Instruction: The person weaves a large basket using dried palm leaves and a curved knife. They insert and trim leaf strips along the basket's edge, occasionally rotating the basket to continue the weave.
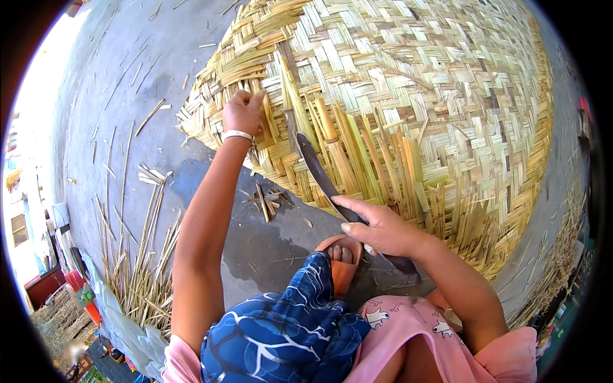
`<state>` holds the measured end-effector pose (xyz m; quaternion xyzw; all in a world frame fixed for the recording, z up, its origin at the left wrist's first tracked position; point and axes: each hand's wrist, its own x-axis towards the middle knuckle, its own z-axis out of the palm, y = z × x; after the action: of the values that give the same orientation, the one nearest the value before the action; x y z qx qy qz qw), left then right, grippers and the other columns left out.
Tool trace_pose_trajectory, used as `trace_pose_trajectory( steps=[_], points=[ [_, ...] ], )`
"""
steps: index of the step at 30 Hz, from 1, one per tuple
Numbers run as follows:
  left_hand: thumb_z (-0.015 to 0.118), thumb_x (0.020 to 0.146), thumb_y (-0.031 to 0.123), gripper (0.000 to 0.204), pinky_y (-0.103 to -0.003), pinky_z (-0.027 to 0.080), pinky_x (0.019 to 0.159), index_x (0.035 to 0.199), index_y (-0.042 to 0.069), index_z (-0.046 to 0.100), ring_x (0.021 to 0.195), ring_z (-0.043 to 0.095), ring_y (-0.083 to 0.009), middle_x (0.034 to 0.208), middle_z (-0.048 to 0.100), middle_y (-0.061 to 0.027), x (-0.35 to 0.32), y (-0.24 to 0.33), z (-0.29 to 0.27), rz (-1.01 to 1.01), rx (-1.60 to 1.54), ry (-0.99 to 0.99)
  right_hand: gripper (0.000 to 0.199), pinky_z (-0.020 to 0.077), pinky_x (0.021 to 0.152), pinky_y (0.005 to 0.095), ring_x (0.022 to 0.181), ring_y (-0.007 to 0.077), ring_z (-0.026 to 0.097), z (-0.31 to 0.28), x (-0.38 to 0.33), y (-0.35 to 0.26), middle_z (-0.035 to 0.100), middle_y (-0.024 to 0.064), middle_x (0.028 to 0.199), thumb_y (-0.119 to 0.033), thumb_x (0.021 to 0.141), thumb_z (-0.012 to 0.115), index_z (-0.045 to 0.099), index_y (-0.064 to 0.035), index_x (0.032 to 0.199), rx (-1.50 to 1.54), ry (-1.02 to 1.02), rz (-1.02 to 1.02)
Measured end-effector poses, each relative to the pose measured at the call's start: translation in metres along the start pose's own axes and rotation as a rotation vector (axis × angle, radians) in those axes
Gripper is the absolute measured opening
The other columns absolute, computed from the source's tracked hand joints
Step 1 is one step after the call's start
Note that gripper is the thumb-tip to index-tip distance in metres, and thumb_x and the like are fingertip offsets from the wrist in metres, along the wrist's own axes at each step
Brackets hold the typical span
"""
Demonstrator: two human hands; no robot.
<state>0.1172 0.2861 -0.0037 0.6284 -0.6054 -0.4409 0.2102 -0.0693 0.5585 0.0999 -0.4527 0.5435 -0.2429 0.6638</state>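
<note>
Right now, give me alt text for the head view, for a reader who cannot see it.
A person works at the edge of a large woven bamboo mat on grey concrete: the left hand pinches a strip at the mat's border, and the right hand grips a long dark blade. Loose bamboo strips lie at the left.

The knife (332, 191) handle is hidden inside the right hand (383, 230); the woven mat (447, 96) runs off-frame.

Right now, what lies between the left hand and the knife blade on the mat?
Head view: upright loose bamboo strips of the woven mat stand between the left hand and the knife.
</note>
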Motion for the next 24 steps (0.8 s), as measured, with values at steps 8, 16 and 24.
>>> trace_pose_trajectory(
  steps=[8,16,24],
  points=[
    [0.062,0.091,0.018,0.023,-0.020,0.043,0.043,0.108,0.002,0.060,0.052,0.054,-0.0055,0.076,0.061,0.0003,-0.015,0.023,0.002,-0.184,-0.267,-0.425,0.073,0.0491,0.065,0.0220,0.077,0.0085,0.051,-0.016,-0.032,-0.029,0.053,0.0052,0.099,-0.005,0.085,0.055,0.023,-0.0058,0.151,0.541,-0.184,0.171],
    [0.064,0.092,0.024,0.015,-0.018,0.037,0.040,0.087,0.010,0.060,0.052,0.054,-0.0031,0.071,0.062,0.0012,-0.006,0.017,-0.020,-0.257,-0.333,-0.613,0.067,0.0507,0.073,0.0439,0.078,0.0310,0.064,-0.010,-0.018,-0.001,0.061,0.0175,0.099,-0.008,0.081,0.050,0.035,-0.0140,0.147,-0.388,0.054,-0.227],
    [0.061,0.086,0.010,0.033,-0.041,0.041,0.101,0.119,0.008,0.061,0.122,0.050,-0.0258,0.132,0.051,-0.0158,0.024,0.061,-0.017,0.666,0.694,0.118,0.054,0.0515,0.059,0.0454,0.074,0.0350,0.065,-0.052,0.006,-0.046,0.056,0.0199,0.090,-0.012,0.087,0.053,0.043,-0.0184,0.139,-1.162,0.021,-0.034]
  ],
)
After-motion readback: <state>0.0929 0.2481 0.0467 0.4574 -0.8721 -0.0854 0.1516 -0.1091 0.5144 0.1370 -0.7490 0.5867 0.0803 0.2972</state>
